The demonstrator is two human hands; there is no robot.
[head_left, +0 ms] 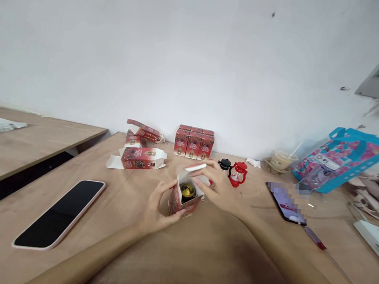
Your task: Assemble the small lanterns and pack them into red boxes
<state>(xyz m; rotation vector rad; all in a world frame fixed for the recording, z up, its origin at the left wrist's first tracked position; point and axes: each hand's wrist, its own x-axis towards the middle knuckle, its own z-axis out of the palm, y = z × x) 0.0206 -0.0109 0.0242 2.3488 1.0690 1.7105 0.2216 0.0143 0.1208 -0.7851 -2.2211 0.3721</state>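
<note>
My left hand [161, 210] grips a small red printed box [182, 206] low on its sides, thumb at the near face and fingers along the left. The box stands with its top opened. Inside it shows a round thing with a gold centre and dark rim [188, 191]; its lower part is hidden. My right hand [217, 185] is bent over the box's right side, its fingers closed about the raised top flap [196, 166]. Just beyond that hand stand a black mini lantern [225, 164] and a red mini lantern [238, 174], partly covered.
Closed red boxes [194, 143] stand by the wall. Opened boxes [138, 158] lie to their left. A phone [61, 215] lies at left, another phone [284, 204] at right, near a screwdriver [321, 245]. Further right are a drink cup [281, 160] and a floral bag [342, 158].
</note>
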